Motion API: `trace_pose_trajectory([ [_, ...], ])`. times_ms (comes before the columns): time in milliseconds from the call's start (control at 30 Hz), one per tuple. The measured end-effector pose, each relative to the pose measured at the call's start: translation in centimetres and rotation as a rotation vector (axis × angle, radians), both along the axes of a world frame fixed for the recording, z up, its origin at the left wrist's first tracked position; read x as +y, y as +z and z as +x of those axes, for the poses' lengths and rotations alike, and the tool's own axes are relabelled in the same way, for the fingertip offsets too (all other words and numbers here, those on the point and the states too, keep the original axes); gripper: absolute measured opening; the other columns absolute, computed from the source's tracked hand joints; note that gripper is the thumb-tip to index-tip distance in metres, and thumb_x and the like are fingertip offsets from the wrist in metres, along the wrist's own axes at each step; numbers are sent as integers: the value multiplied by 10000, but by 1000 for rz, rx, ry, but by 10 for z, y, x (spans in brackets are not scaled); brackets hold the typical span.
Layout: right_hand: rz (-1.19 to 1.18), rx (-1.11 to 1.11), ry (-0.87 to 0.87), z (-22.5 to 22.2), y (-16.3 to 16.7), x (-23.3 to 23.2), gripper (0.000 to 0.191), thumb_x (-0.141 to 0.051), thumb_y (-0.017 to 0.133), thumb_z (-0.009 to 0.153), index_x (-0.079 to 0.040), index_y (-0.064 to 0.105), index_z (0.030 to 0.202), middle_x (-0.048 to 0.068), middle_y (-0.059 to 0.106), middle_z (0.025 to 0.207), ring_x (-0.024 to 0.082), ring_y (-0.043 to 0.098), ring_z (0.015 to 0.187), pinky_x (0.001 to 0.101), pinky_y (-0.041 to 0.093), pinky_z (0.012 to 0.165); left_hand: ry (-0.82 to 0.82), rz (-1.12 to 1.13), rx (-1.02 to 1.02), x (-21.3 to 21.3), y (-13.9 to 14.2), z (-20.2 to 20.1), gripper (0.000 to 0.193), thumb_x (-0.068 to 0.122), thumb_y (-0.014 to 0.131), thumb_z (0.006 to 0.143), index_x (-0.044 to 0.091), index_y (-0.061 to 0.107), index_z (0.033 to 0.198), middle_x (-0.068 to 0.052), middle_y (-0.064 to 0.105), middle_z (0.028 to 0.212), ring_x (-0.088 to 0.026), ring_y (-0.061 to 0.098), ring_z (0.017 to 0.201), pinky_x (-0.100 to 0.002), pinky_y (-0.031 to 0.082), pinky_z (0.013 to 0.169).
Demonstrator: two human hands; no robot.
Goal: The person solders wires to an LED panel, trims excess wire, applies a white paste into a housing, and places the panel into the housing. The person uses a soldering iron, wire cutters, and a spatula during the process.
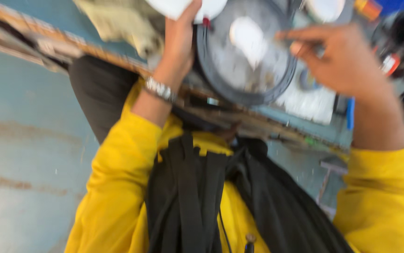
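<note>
My left hand (179, 40) reaches up to the workbench and grips a white round piece (173, 7) at the top edge of the view; a metal watch sits on that wrist. Just right of it lies a round grey disc with a thick black rim (244, 51) and a white patch in its middle. My right hand (340, 58) hovers over the disc's right side, fingers pinched together and pointing left. The frame is blurred, and I cannot tell whether the fingers hold anything.
The workbench edge (117, 58) runs diagonally across the top. A white cloth (117, 21) lies at the back left. A white grid-like pad (309, 100) and a blue tool (350, 112) lie under my right hand. Yellow sleeves and a black apron fill the lower view.
</note>
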State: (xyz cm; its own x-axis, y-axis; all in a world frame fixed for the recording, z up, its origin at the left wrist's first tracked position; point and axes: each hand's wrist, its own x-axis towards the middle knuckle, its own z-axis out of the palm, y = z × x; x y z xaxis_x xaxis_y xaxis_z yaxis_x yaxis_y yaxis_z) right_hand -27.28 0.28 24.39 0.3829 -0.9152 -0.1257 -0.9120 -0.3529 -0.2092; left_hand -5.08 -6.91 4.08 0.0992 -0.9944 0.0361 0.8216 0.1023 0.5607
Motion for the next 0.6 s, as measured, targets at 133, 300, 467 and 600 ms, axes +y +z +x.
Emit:
trace_pose_trajectory([
  [133,-69,-156,70,20,-10,-12,269,-121,668,975,-101,736,1234,160,727,884,242,646,637,373,551,679,50,79,-43,3,17,7,599,214,674,995,-77,454,1471,-126,562,1454,-216,526,1345,-352,388,1159],
  [300,-72,-16,-44,44,-24,-29,263,-170,664,956,-114,756,1196,197,717,843,331,649,632,410,526,643,136,104,-76,8,15,5,576,214,649,1008,-75,447,1463,-144,556,1443,-226,529,1308,-351,392,1136],
  [467,-198,11,101,66,-31,-46,260,-123,628,914,-54,761,1126,185,743,913,370,690,743,463,541,710,124,64,-61,5,9,5,566,227,636,1021,-78,454,1462,-150,564,1428,-213,537,1294,-348,397,1131],
  [600,-104,17,28,77,-28,-46,271,-138,629,917,-60,757,1142,206,729,887,387,686,729,470,548,721,87,78,-47,6,7,5,564,236,634,1021,-69,449,1457,-146,569,1416,-210,540,1284,-348,398,1122],
])
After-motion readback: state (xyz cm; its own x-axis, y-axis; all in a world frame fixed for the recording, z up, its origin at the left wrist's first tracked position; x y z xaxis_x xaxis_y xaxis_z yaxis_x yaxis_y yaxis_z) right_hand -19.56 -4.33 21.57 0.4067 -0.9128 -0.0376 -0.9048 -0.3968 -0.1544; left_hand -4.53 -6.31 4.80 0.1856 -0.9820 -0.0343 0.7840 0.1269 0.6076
